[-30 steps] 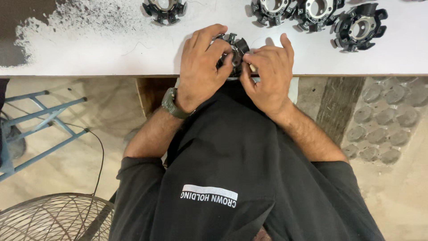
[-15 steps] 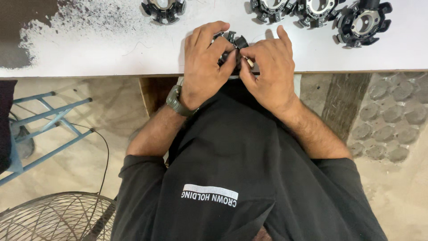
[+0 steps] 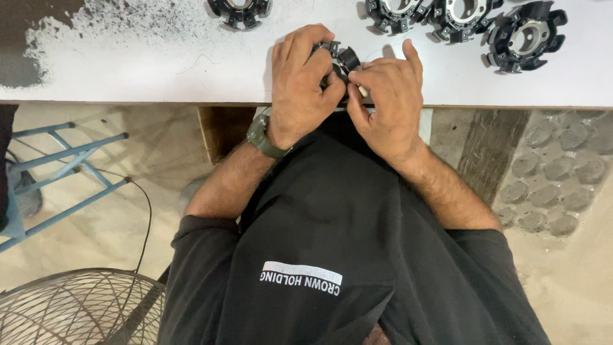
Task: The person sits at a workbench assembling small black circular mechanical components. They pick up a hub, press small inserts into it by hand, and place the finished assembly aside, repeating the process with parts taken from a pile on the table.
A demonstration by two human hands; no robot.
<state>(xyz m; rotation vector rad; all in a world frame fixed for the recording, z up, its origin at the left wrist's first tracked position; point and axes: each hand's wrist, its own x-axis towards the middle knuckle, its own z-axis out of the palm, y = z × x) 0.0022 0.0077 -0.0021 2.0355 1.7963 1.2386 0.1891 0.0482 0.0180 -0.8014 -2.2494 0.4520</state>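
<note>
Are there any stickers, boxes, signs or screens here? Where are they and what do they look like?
Printed patch: on the front of the person's black shirt, low in the picture; a pale bar above a row of white letters, seen upside down.
Wristwatch: on the left wrist, below the left hand; dark green, its face turned away.
No boxes, signs or other screens show.

Changes: left hand [image 3: 303, 86] and right hand [image 3: 386, 96], closed around black ring part [image 3: 338, 57], now sit higher, nearer top centre of frame. Loose black parts [image 3: 525, 35] upper right lie closer to top edge.
</note>
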